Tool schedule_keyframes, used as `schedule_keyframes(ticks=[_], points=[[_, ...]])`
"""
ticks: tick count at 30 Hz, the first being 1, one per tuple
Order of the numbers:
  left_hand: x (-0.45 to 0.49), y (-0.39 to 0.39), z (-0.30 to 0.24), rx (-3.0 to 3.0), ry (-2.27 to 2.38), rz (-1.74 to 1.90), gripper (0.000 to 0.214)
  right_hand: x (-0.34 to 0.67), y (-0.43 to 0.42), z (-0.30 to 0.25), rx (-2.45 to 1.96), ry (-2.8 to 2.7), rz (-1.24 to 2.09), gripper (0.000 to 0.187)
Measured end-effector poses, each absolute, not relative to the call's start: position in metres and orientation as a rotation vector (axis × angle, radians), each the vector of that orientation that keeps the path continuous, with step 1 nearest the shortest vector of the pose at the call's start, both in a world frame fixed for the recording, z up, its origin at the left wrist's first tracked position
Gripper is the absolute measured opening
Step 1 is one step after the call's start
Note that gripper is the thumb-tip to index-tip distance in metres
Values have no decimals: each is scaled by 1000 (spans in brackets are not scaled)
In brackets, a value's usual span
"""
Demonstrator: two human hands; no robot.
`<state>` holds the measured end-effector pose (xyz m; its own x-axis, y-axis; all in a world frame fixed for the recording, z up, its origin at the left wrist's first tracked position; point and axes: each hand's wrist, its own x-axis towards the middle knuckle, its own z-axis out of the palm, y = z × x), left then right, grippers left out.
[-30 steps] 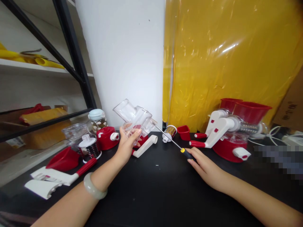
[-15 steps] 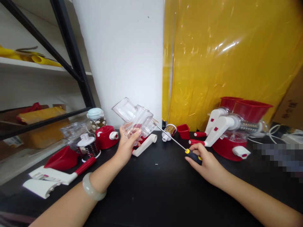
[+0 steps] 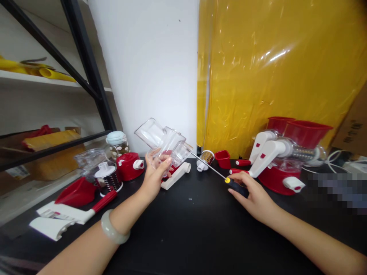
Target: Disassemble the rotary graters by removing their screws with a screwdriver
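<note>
My left hand is closed around a clear plastic grater housing, held tilted above the black table. In my right hand is a screwdriver with a black and yellow handle. Its long metal shaft points up and left, and the tip reaches the right end of the housing; whether it sits on a screw I cannot make out. Below my left hand lies a white crank handle with a red grip partly hidden behind the fingers. A grater drum lies just behind the screwdriver shaft.
Two assembled red and white rotary graters stand at right. A red pusher sits at the back. Along the left are a red base, a drum, a red hopper, white crank parts and a lidded jar.
My right hand's grip on the screwdriver handle has shifted slightly, and the handle has turned a little, showing less yellow. The housing stays almost where it was.
</note>
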<state>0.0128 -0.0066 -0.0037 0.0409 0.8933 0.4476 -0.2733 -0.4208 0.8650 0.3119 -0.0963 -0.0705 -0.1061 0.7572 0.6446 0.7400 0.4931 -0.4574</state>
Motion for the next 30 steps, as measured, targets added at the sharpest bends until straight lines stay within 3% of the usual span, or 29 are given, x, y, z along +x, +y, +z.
schedule_keyframes(ticks=[3, 7, 10, 14, 21, 30], points=[[13, -8, -4, 1368, 681, 1557, 76, 313, -94, -73, -1223, -1796, -24, 19], [13, -7, -4, 1378, 666, 1576, 76, 310, -95, -73, -1269, -1662, 86, 37], [15, -7, -5, 1386, 651, 1559, 74, 308, -98, -68, -1413, -1766, 165, 22], [16, -9, -7, 1381, 645, 1530, 72, 308, -105, -61, -1533, -1904, 137, 35], [15, -9, -6, 1342, 650, 1542, 77, 310, -117, -54, -1413, -1971, 232, 28], [12, -6, -4, 1345, 673, 1588, 75, 311, -108, -64, -1315, -1956, -2, 19]])
